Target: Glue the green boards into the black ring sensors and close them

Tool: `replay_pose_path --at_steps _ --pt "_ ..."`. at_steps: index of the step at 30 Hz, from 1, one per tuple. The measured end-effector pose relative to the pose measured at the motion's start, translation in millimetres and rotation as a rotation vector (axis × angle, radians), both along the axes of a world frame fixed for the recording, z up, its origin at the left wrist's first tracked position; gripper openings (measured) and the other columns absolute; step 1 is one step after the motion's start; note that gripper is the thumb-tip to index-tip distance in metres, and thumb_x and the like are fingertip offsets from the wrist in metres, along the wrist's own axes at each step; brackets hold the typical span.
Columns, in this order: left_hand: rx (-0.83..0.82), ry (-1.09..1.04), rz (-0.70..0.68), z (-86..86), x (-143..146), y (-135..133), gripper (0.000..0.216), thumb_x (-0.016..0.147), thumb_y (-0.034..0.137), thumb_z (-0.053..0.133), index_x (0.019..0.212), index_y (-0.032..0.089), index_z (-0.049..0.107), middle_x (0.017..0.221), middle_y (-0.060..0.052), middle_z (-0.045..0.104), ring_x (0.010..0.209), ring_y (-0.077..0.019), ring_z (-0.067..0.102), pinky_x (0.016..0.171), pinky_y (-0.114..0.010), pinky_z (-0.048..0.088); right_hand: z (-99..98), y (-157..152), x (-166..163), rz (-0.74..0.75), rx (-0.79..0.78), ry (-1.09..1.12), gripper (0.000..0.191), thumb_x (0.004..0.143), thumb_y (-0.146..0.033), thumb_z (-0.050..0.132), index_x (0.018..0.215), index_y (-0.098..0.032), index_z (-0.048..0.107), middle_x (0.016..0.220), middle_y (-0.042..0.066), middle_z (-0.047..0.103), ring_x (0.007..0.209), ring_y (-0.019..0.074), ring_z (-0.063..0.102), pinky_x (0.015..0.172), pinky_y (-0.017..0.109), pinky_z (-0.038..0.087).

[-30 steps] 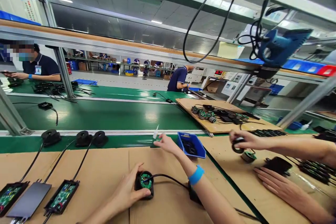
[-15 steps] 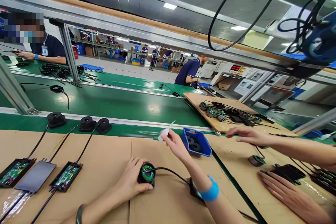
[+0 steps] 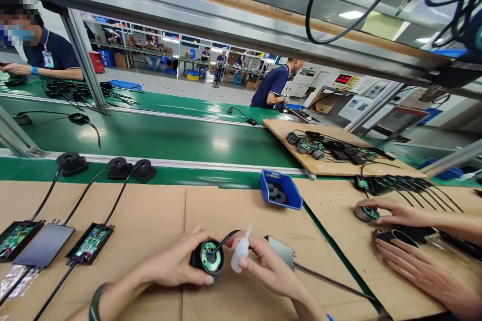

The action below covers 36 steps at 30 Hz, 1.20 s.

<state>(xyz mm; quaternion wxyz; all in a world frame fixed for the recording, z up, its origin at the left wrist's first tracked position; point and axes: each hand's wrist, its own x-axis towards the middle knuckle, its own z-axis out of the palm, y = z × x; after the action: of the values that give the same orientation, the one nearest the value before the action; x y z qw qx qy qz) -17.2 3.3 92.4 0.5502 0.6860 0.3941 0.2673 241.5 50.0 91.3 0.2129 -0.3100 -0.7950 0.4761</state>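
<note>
Left hand (image 3: 178,262) grips a round black housing (image 3: 198,257); right hand (image 3: 274,267), just beside it, holds a white nozzle bottle (image 3: 240,255).

- Clock centre: a housing (image 3: 220,267) is held by the left hand (image 3: 178,257).
- 3 o'clock: a bottle (image 3: 240,255) is held by the right hand (image 3: 273,266); beyond, a lone box (image 3: 281,251) is laid on cardboard (image 3: 150,213).
- 2 o'clock: rings (image 3: 275,192) are held in a bin (image 3: 291,200).
- 9 o'clock: three boxes (image 3: 44,246) are lined up.
- Between 10 and 11 o'clock: three caps (image 3: 119,168) are set behind these boxes.
</note>
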Motion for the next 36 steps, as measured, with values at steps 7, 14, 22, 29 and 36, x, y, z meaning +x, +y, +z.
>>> replay_pose_path --at_steps 7,14,22,29,36 --pt "-0.427 -0.355 0.05 -10.3 17.9 -4.5 0.056 0.079 0.067 0.063 0.107 0.02 0.052 0.091 0.001 0.05 0.084 -0.0144 0.046 0.077 -0.025 0.039 -1.4 -0.1 -13.2 0.049 -0.003 0.121 0.029 0.096 -0.047 0.053 0.106 -0.02 0.061 0.103 0.01 0.068 0.098 0.0224 0.063 0.087 0.032 0.048" --pt "-0.028 0.147 0.25 3.6 19.3 -5.0 0.018 0.091 0.036 0.047 0.093 0.021 0.058 0.094 -0.002 0.055 0.091 -0.019 0.053 0.086 -0.031 0.041 -12.3 -16.9 -2.3 -0.055 -0.49 0.381 0.043 0.089 -0.056 0.062 0.116 -0.022 0.065 0.072 0.001 0.058 0.059 0.0127 0.057 0.054 0.023 0.049" --pt "0.202 0.452 0.238 11.7 14.2 -8.7 0.021 0.098 0.03 0.038 0.106 0.025 0.056 0.113 -0.005 0.054 0.097 -0.0218 0.061 0.091 -0.04 0.048 -21.8 -40.6 1.9 -0.492 -0.947 0.714 0.043 0.074 -0.047 0.081 0.102 -0.015 0.075 0.08 0.005 0.057 0.058 0.0066 0.039 0.042 0.013 0.031" --pt "0.267 0.574 0.224 12.1 18.6 -12.7 0.022 0.098 0.028 0.039 0.11 0.023 0.057 0.122 -0.008 0.053 0.103 -0.0249 0.064 0.093 -0.045 0.052 -34.3 -45.9 -6.1 -0.812 -1.083 0.959 0.035 0.052 -0.026 0.096 0.077 -0.015 0.074 0.086 0.008 0.068 0.056 0.0047 0.042 0.042 0.012 0.037" --pt "0.288 0.676 0.21 13.1 19.8 -13.0 0.026 0.098 0.027 0.038 0.112 0.022 0.059 0.125 -0.011 0.054 0.102 -0.0273 0.066 0.09 -0.048 0.055 -32.3 -48.0 -16.8 -0.883 -0.973 0.965 0.04 0.059 -0.041 0.091 0.087 -0.019 0.072 0.086 0.004 0.065 0.059 0.0063 0.046 0.039 0.01 0.035"
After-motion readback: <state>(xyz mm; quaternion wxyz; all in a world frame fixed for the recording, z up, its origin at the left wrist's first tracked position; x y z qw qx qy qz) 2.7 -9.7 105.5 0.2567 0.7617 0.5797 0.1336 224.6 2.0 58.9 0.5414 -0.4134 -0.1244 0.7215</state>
